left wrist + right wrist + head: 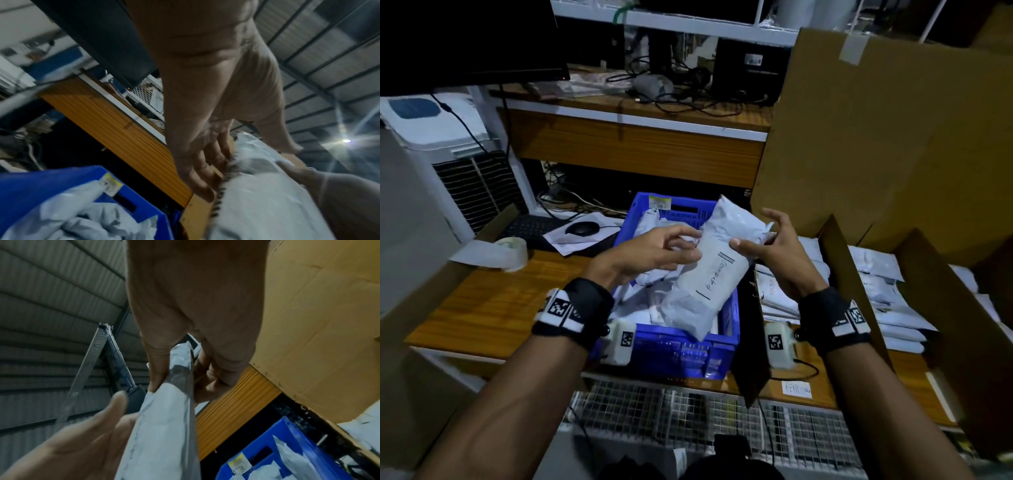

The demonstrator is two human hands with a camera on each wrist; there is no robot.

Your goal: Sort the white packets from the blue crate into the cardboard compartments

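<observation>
- The right hand (779, 251) pinches a white packet (714, 265) near its upper end, thumb on the front face and fingers curled round the back; the right wrist view shows the packet edge clamped between thumb and fingers (213, 379).
- The left hand (654, 248) lies against the packet's left edge with fingers loosely extended, touching it rather than wrapped round it; the left wrist view shows straight fingers (197, 170) beside the packet's serrated edge.
- The packet is held tilted above the blue crate (678, 349), its lower end over the crate's right part, handwriting on its face.
- The crate sits on a wooden table (493, 305) and holds more crumpled white packets (654, 284).
- Just right of the crate, cardboard compartments (842, 274) hold stacked white packets (893, 308).
- A roll of tape (513, 251) lies on the table to the left, with a computer mouse (582, 228) behind it.
</observation>
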